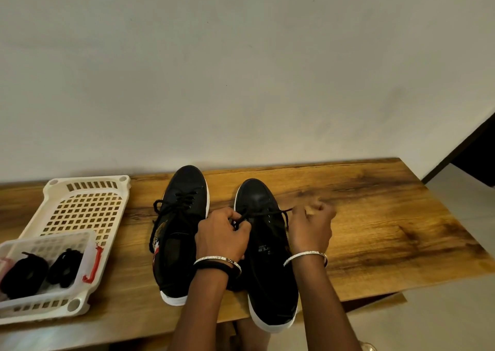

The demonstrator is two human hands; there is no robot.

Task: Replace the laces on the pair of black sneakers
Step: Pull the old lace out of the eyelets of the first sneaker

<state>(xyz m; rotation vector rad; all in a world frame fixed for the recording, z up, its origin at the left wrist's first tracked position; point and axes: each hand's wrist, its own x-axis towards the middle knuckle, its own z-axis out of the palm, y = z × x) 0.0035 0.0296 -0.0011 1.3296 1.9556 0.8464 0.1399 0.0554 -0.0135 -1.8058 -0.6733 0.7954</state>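
Fingers [236, 217] of the left hand [221, 237] and right hand [310, 230] clamp the thin black lace [270, 212] of one black white-soled sneaker [270, 278]. Better to pull level and slowly, holding the sneaker down.

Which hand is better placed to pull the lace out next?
Probably the right hand: it holds the lace stretched sideways off the sneaker. The left hand pinches it close against that sneaker.

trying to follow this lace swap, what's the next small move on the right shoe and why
Probably draw the thin black lace sideways through its eyelets with the right hand, while the left hand pinches it near the eyelets. It runs taut between both hands across the right black white-soled sneaker, apparently the only row threaded. Whether it's coming out or going in, I can't tell.
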